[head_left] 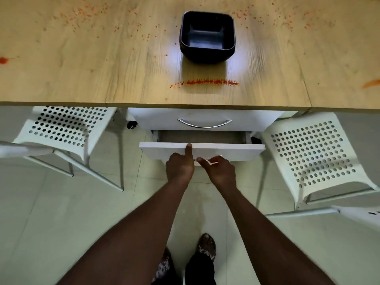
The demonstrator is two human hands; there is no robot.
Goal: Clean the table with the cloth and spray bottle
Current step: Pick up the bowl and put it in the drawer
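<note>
Bench (82, 79): red smear (211, 82) uncleaned; black bowl (207, 36) on it.
Cloth, spray bottle: not in view.
Drawer (236, 149): part open under the bench.
Left hand (180, 168): thumb (188, 149) on drawer front, the rest curled at the handle (205, 159).
Right hand (221, 172): fingers (214, 159) gripped the handle.
Technique: a level, even two-handed pull seemed best, to expose the interior.

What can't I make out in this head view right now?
Lower drawer inside: only a thin strip shows; its front panel and the upper drawer hide the rest.
Upper drawer: closed, contents hidden.
Handle: mostly covered by the left hand and right hand.
Table: cut off by the top, left and right edges.
Cloth and spray bottle: not in view.
</note>
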